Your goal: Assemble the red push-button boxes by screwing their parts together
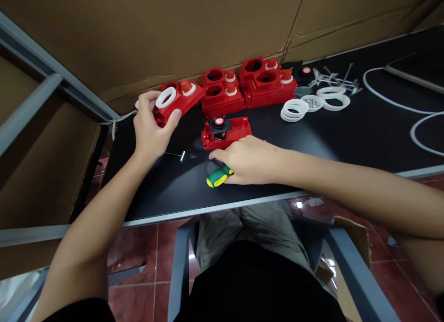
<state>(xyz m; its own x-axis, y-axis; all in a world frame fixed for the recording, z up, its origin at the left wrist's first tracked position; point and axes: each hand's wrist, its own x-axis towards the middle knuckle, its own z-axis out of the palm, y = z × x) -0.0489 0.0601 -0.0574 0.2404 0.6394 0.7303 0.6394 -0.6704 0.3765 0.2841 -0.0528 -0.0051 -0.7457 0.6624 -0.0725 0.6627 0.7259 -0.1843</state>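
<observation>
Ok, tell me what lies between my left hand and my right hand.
In the head view, one small silver metal pin lies on the black tabletop between the left hand, gripping a red plastic housing, and the right hand.

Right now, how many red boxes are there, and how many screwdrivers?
red box: 6 (1 in the left hand, 1 in front by the right hand, 4 stacked at the back)
screwdriver: 1 (green and yellow handle, under the right hand)
Total: 7
</observation>
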